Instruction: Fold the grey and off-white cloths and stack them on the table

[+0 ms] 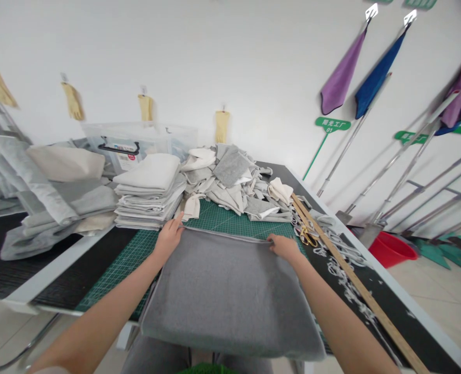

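A wide grey cloth (pixel 230 291) lies before me on a green cutting mat (pixel 117 272), its near part draping over the table's front edge. At its far left corner, my left hand (pixel 170 236) pinches the edge between thumb and fingers. My right hand (pixel 284 246) grips the same far edge near the right corner, fingers curled in. Just beyond my left hand stands a neat stack of folded grey cloths (pixel 148 192). Past the cloth's far edge is a loose heap of grey and cream fabric pieces (pixel 230 176).
Along the right side lies a long wooden strip (pixel 355 280), with scissors (pixel 307 236) and white fabric scraps (pixel 347 288) beside it. More grey fabric (pixel 59 192) is piled at the left. A clear plastic box (pixel 113 140) stands behind; a red bucket (pixel 392 250) is on the floor.
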Available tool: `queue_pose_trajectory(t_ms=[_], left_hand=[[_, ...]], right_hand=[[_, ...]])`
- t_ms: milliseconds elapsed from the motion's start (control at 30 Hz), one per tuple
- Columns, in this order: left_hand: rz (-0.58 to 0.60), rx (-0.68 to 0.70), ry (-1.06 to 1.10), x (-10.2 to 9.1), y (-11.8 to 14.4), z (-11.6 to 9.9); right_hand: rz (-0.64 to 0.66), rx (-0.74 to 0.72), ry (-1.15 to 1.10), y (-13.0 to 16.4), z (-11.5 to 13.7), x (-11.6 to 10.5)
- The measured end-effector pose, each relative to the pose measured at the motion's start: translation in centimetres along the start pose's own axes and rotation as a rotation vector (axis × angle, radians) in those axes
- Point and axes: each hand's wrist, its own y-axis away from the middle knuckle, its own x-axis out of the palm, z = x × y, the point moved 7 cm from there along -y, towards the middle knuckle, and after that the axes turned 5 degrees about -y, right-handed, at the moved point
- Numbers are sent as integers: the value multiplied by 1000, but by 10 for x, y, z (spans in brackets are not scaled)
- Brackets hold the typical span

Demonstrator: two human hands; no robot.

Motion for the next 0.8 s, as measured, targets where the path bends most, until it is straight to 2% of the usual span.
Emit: queue_pose_trajectory(t_ms=[167, 367, 533, 700, 800], left_hand=[[-136, 48, -43, -13, 10, 2], [-192, 72, -93, -18, 16, 4], [-145, 19, -123, -16, 12, 9], [-72, -62, -135, -14, 7, 18], [-36, -100, -123, -13, 8, 20]], right_hand=[[2, -21, 7, 7, -7, -4], [-99, -37, -112, 19, -10, -6], [-180, 9, -355, 23, -21, -5], [-170, -40, -737, 18, -32, -5], [-181, -23, -945, 17, -39, -3]])
